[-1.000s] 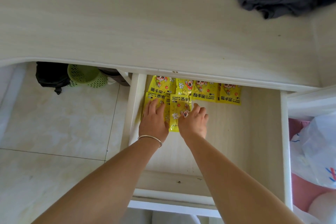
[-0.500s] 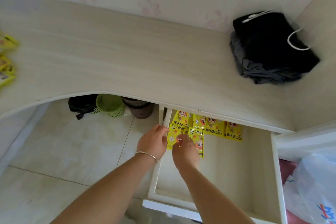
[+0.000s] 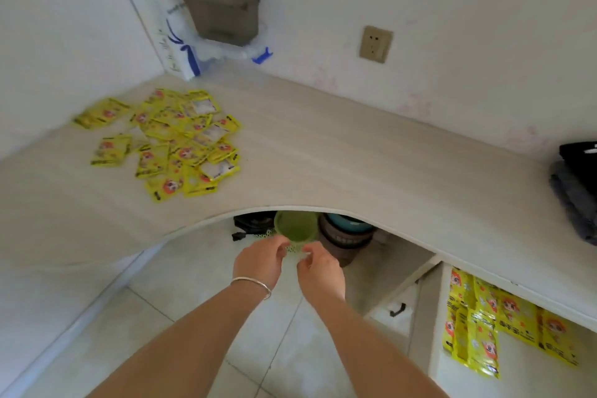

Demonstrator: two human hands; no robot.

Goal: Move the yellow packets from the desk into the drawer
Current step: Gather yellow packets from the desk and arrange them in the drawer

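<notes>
Nearest the camera, two bare forearms reach forward over the tiled floor (image 3: pixel 80 317). The left hand (image 3: pixel 260 260), with a thin silver bangle (image 3: pixel 252 284) at its wrist, and the right hand (image 3: pixel 319 268) hang close together in the air in front of the surface's curved edge; both have loosely curled fingers and hold nothing.

To the right, the open drawer (image 3: pixel 434 317) holds several yellow packets (image 3: pixel 478 323), laid flat in overlapping rows along its back and left side.

Under the surface stand a green mesh basket (image 3: pixel 295 226), a brown bin (image 3: pixel 342 239) and a black bag (image 3: pixel 252 224).

On the pale wood-grain surface (image 3: pixel 355 165), a loose heap of yellow packets (image 3: pixel 181 142) lies at the far left, well apart from the drawer. Dark folded clothes (image 3: pixel 578 184) sit at the right edge.

Farther back, in the corner, a grey plastic box (image 3: pixel 226 11) rests on a white plastic bag (image 3: pixel 181 26), and a socket (image 3: pixel 375 43) is on the wall.
</notes>
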